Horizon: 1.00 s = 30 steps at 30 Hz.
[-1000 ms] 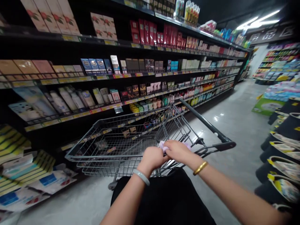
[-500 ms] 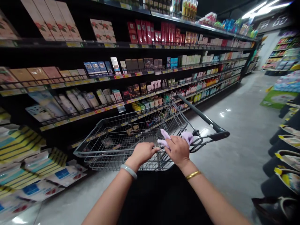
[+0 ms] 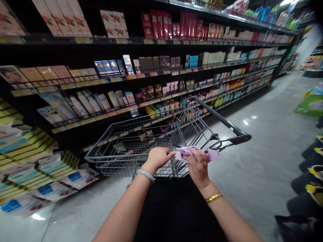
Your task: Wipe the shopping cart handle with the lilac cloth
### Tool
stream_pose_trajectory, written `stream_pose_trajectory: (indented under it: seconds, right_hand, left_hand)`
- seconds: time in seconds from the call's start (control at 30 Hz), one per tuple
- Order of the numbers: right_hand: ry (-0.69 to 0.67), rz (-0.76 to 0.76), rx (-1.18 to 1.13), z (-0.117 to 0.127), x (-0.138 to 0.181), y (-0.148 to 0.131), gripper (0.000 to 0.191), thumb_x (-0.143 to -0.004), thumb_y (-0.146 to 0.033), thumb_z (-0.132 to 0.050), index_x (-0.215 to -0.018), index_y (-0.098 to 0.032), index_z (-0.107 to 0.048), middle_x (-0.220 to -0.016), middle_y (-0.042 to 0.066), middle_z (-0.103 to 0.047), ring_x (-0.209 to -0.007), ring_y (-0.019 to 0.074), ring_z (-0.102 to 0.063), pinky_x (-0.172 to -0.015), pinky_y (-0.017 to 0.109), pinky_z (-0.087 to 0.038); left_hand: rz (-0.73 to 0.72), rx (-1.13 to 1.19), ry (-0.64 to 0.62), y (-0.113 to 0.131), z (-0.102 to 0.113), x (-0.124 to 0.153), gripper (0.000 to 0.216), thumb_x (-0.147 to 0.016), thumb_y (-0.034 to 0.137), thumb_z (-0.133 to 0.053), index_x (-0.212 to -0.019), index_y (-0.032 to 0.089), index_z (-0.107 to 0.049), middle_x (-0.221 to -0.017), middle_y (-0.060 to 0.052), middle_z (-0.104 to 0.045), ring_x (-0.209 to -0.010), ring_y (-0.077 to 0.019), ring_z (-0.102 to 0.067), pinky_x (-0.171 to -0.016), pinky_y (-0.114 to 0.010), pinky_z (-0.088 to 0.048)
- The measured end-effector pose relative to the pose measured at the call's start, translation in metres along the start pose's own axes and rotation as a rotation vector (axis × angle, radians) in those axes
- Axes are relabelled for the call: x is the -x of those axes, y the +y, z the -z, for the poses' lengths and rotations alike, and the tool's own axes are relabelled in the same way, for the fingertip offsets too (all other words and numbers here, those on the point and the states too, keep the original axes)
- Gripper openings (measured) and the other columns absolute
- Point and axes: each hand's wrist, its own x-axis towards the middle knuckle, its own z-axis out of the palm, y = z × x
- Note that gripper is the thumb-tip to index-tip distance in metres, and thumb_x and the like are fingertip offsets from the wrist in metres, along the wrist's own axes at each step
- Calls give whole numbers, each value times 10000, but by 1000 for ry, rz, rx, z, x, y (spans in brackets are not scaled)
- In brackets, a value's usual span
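A grey wire shopping cart (image 3: pixel 121 156) stands sideways in front of me, its handle (image 3: pixel 219 119) at the right. My left hand (image 3: pixel 158 158), with a pale bangle at the wrist, is closed over the cart's near top rim. Just to its right, my right hand (image 3: pixel 198 166) grips a light purple cloth (image 3: pixel 184 154) against the same rim, near the handle end. A gold bracelet circles that wrist. The cloth covers the part of the rim under it, and the left fingertips beyond the rim are hidden.
Long shelves (image 3: pixel 141 75) of boxed and bottled goods run behind the cart. Stacked white-and-yellow packs (image 3: pixel 37 168) stand on the floor at left. Dark bins (image 3: pixel 300 191) line the right side. Grey shiny floor (image 3: pixel 249 161) lies between the cart and the bins.
My right hand has shifted slightly right, and the cloth now lies spread along the rim instead of bunched up. The view has turned a little to the left.
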Motion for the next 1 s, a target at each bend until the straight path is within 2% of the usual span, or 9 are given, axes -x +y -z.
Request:
stream_pose_trajectory:
  seconds: [0.1, 0.23, 0.33, 0.43, 0.6, 0.7, 0.77, 0.87, 1.0]
  right_hand:
    - [-6, 14, 15, 0, -3, 3, 247, -856, -115, -565, -874, -283, -744, -1063, 51, -634, -1084, 212, -513, -979, 382, -393]
    - [-152, 80, -47, -5, 11, 0, 290, -825, -69, -538, -847, -284, -732, -1035, 36, -650, -976, 199, -526, -911, 357, -421]
    - [-84, 55, -109, 5, 2, 0, 281, -819, -76, -534, -836, -273, -733, -1064, 50, -640, -1051, 218, -523, -965, 382, -409]
    - [-93, 11, -41, 16, -24, -7, 234, -835, -160, -578, -957, -278, -739, -1157, 68, -628, -1156, 253, -487, -1030, 421, -357]
    - [-323, 16, 84, 10, -48, -37, 367, -903, -414, -552, -1235, -282, -637, -1231, 89, -616, -1207, 297, -438, -1029, 490, -262]
    - [-391, 90, 93, 9, -52, -34, 398, -964, -365, -465, -1355, -369, -535, -1191, 59, -637, -1098, 252, -490, -946, 422, -280]
    - [-441, 106, 115, 13, -59, -19, 376, -981, -326, -430, -1333, -357, -559, -1079, 59, -664, -968, 221, -520, -860, 371, -291]
    - [-472, 14, 192, 21, -69, -3, 325, -987, -339, -406, -1166, -257, -665, -951, 85, -666, -878, 216, -522, -787, 347, -278]
    - [-431, -21, 216, 13, -65, -23, 292, -987, -349, -414, -1073, -255, -677, -996, 81, -663, -925, 229, -519, -795, 361, -272]
  left_hand:
    - [9, 1, 8, 2, -1, -2, 732, -918, 727, -190, -835, 208, -699, -843, -86, -729, -835, -239, -682, -681, -291, -435]
    - [25, 10, 0, 4, 0, -3, 754, -912, 736, -175, -855, 205, -708, -847, -94, -729, -845, -241, -683, -706, -298, -454]
    - [39, 1, -22, 5, 0, -4, 698, -928, 698, -222, -894, 210, -719, -877, -99, -733, -869, -246, -686, -718, -300, -466]
    - [28, 5, -26, 5, -1, -5, 675, -935, 675, -232, -927, 217, -728, -911, -102, -740, -884, -252, -692, -719, -303, -472]
    - [37, -11, -20, 4, -2, -5, 521, -952, 546, -338, -948, 206, -732, -920, -106, -745, -874, -260, -697, -725, -318, -480]
    - [36, -13, -30, 3, -1, -3, 518, -951, 542, -347, -955, 197, -733, -931, -114, -741, -870, -261, -695, -723, -318, -479]
    - [28, 8, -17, 4, 0, -2, 635, -945, 638, -275, -926, 197, -731, -894, -113, -736, -867, -261, -692, -724, -317, -477]
    - [30, 37, -11, 4, 1, -1, 766, -905, 743, -188, -853, 198, -723, -839, -107, -727, -855, -256, -688, -720, -309, -471]
    - [45, 28, -17, 5, 1, -3, 713, -922, 707, -229, -890, 199, -728, -882, -111, -734, -882, -254, -687, -735, -308, -468]
